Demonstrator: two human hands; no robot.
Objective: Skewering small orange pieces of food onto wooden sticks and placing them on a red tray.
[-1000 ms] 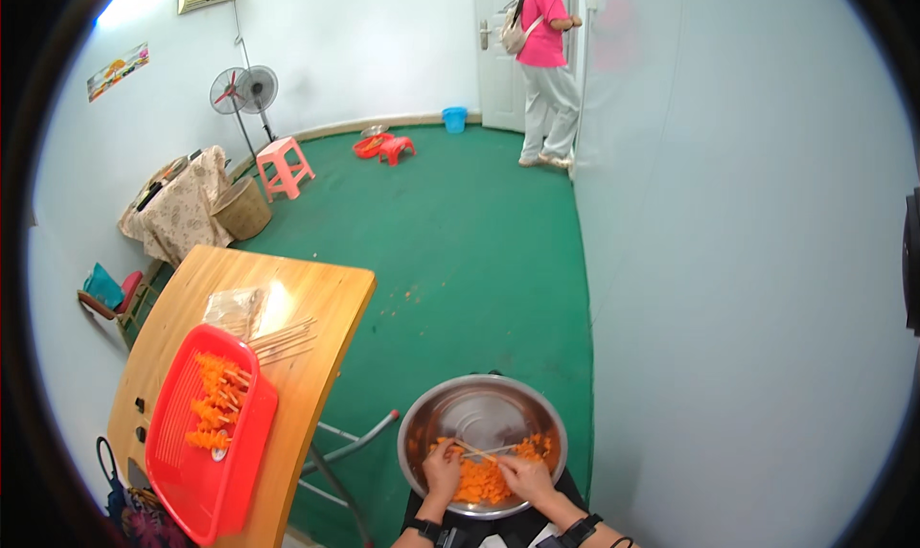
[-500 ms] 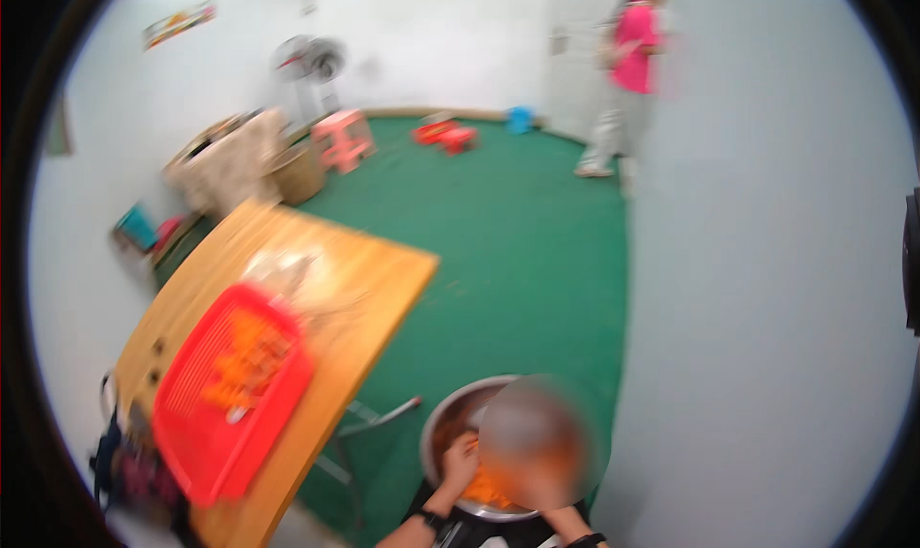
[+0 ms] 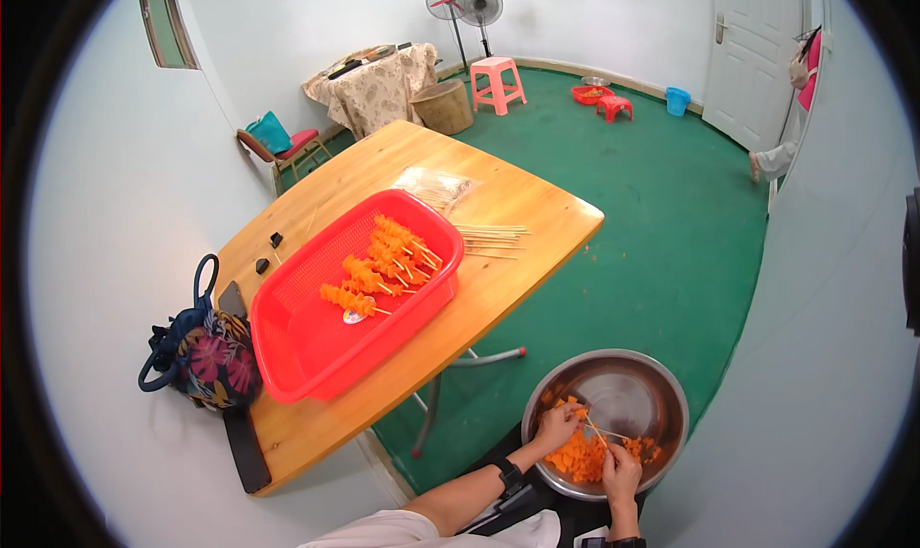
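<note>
In a wide steel bowl (image 3: 678, 387) at the lower right lie many small orange pieces (image 3: 578, 460), their kind not clear. My right hand (image 3: 621, 473) pinches a thin wooden skewer (image 3: 597, 431) that slants up toward the left. My left hand (image 3: 559, 425) is closed on orange pieces around the skewer's upper end, over the bowl's left side. A second skewer crosses near the first; whether a hand touches it I cannot tell. On the table, a red plastic basket (image 3: 287, 294) holds several skewers threaded with ruffled orange pieces (image 3: 393, 251).
Loose skewers (image 3: 494, 234) and a clear bag (image 3: 433, 186) lie on the wooden table (image 3: 527, 261) beside the basket. A patterned handbag (image 3: 213, 361) is at its left. A pink stool (image 3: 496, 86) stands farther back. A person (image 3: 811, 74) is at the doorway, right.
My view has swung left and steadied, so the table and bowl sit farther right. The person in pink has moved into the doorway, partly hidden. Both hands stay at the bowl.
</note>
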